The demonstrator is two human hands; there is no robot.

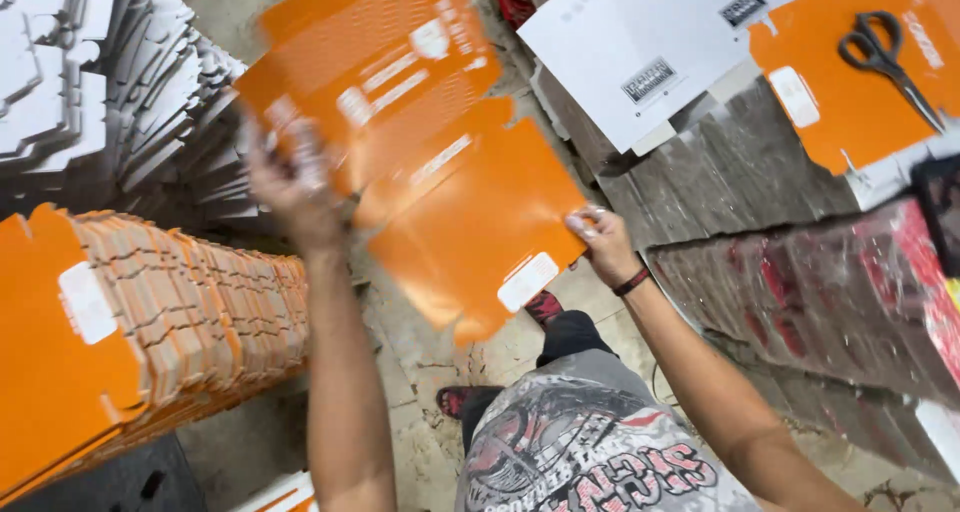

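I hold a flat orange cardboard box blank (440, 162) up in front of me with both hands. My left hand (290, 177) grips its left edge and is blurred by motion. My right hand (600, 242), with a dark band on the wrist, pinches the blank's right edge. The blank has white label patches and is partly folded along its creases. Below it I see my patterned shorts and my feet on the concrete floor.
A thick stack of orange blanks (150, 322) lies at the left, with white blank stacks (120, 82) behind it. At the upper right, scissors (885, 57) rest on an orange blank beside a white blank (640, 42). Plastic-wrapped red bundles (850, 282) sit at the right.
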